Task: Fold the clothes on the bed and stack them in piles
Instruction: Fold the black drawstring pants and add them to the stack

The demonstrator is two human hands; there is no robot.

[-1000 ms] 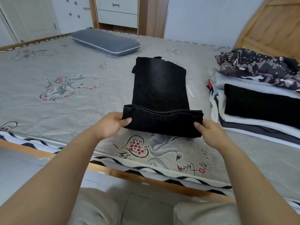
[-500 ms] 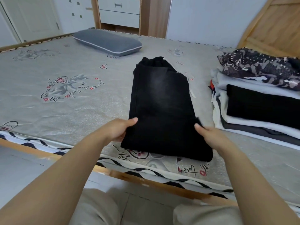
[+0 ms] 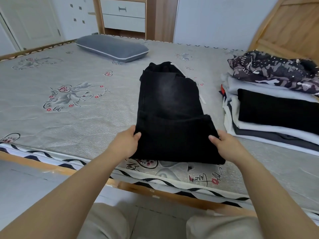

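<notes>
Jeans (image 3: pixel 170 107) look thick, heavy, floppy; both hands, left (image 3: pixel 126 144) and right (image 3: pixel 224 145), pinch the folded end's side edges, a sensible hold.

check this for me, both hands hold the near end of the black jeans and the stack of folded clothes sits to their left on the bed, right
Not quite. The head view shows the stack of folded clothes to the right of the black jeans, not the left. The rest stands: the left hand and right hand hold the jeans' near end on the bed.
</notes>
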